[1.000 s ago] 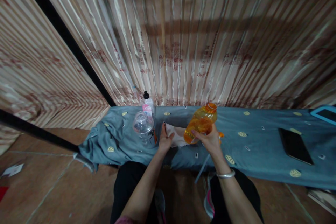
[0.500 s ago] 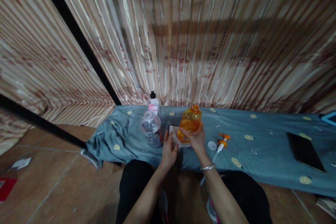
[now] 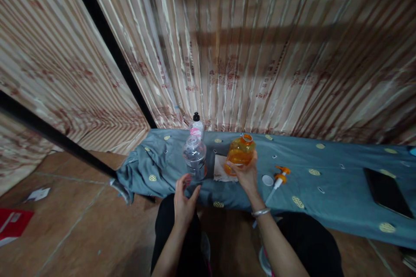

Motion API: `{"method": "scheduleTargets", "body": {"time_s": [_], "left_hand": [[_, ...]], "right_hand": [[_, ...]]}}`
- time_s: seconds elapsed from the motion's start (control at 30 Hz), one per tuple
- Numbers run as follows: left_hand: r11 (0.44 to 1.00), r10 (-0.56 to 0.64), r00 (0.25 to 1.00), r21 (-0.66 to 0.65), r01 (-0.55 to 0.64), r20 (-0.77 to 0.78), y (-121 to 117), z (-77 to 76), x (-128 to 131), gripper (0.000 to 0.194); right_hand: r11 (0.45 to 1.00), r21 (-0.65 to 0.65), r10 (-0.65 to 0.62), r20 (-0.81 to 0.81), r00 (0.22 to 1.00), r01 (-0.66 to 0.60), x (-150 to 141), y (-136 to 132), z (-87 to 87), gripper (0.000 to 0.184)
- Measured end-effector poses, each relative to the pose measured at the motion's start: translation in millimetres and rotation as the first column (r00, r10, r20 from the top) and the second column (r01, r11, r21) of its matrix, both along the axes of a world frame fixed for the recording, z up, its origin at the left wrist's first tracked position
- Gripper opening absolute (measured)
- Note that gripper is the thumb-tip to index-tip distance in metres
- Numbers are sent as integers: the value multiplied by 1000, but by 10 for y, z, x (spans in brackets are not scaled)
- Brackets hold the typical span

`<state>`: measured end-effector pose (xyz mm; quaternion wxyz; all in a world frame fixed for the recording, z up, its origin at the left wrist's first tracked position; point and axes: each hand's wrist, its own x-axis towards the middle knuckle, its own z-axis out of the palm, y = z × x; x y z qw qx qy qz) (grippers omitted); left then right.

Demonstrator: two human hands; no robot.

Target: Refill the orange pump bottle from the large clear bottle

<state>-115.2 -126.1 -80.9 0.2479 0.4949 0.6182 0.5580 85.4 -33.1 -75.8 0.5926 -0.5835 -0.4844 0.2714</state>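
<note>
- Here, uncapped, the orange bottle (image 3: pixel 241 152) is gripped round its lower side by the right hand (image 3: pixel 246 173), over the pale cloth (image 3: pixel 220 169); whether its base is rested there cannot be told.
- Nothing is held by the left hand (image 3: pixel 186 201): thumb and fingers are spread, just in front of the clear bottle (image 3: pixel 195 161).
- Now the danger: what looks like liquid is carried in that orange bottle, so a spill could be caused by a sharp tilt or a hard squeeze!
- Trouble on the left, too: the clear bottle, likely light, could be knocked by the left hand into the black-capped bottle (image 3: pixel 196 129) close behind.
- The pump (image 3: pixel 281 176) is laid beside the white disc (image 3: pixel 268 180), its tube hung past the front edge; by the right forearm it could be snagged.
- The bench (image 3: pixel 303 156) is draped in a blue-grey sheet (image 3: pixel 143 169), bunched at the left end; by one tug, everything could be unsettled.
- Far right, a dark phone-like slab (image 3: pixel 386 192) is laid flat.
- All is backed by a striped curtain (image 3: pixel 253 52), crossed by a black pole (image 3: pixel 112 43); below, brown floor (image 3: pixel 81 233) is seen.
</note>
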Motion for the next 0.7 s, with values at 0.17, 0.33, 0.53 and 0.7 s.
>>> {"method": "scheduleTargets", "body": {"time_s": [0.17,0.33,0.53,0.7], "left_hand": [[992,119,984,52,-113,-134,355,161,-80,96],[999,28,995,-34,-31,-93,731,210,-11,99],[995,57,997,-80,-60,-43,773,261,-16,73],[999,4,1000,-45,-4,-1,507,427,-22,70]], "right_hand": [[1000,2,-25,51,998,25,78,-166,10,130],[998,40,-41,75,996,39,134,-616,-63,117],[983,-7,184,37,982,-183,-59,-1300,-135,85],[899,-90,419,-103,902,-428,-138,-1661,-204,76]]}}
